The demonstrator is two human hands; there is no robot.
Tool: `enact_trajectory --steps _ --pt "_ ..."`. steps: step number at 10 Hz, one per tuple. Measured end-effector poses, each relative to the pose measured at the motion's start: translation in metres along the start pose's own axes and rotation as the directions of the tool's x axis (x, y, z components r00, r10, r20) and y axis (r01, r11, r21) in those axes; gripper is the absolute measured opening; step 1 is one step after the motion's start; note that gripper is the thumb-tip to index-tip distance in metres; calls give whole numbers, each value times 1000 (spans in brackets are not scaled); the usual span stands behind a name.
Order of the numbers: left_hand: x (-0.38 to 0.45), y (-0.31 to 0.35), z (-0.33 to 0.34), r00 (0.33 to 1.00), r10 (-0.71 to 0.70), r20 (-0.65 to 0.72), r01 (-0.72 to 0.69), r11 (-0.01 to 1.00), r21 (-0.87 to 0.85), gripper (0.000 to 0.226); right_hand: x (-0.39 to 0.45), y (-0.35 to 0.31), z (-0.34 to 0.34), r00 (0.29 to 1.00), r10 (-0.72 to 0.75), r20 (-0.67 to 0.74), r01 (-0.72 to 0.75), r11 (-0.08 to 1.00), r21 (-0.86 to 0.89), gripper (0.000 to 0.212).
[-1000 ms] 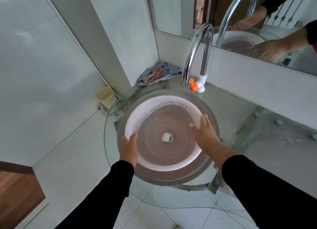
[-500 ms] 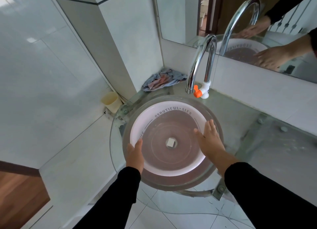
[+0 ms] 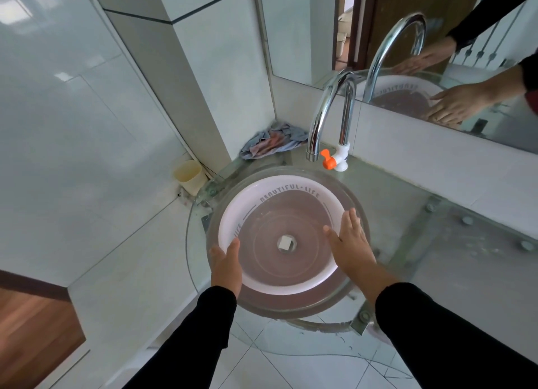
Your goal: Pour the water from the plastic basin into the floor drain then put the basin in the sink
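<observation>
Now the plastic basin (image 3: pixel 279 184) sits inside the round glass sink (image 3: pixel 353 202), below the chrome faucet (image 3: pixel 326 109). Both hands rest flat on its rim with released grips: left hand (image 3: pixel 226 267) at the near-left edge, right hand (image 3: pixel 352 243) at the right.

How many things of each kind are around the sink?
Basin: 1
Tap: 1
Rag: 1
Cup: 1
Hands: 2, left and right
Total: 6
</observation>
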State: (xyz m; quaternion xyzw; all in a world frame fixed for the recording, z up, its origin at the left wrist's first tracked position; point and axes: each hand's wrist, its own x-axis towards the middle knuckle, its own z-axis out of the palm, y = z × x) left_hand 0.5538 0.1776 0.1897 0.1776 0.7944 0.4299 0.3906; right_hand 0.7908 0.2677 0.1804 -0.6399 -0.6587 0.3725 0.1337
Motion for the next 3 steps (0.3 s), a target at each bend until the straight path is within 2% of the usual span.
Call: enact_trajectory --steps 1,2,3 --pt "-7 -2 -1 998 -34 58 35 999 -26 88 -5 5 2 996 20 90 -19 1000 -8 78" --pt "-14 -6 -3 997 -38 70 39 999 -14 90 -12 8 3 993 16 120 -15 1000 -8 78" --pt "-35 -1 -11 998 -32 45 34 999 -31 68 -25 8 -4 998 -40 41 40 999 -12 75"
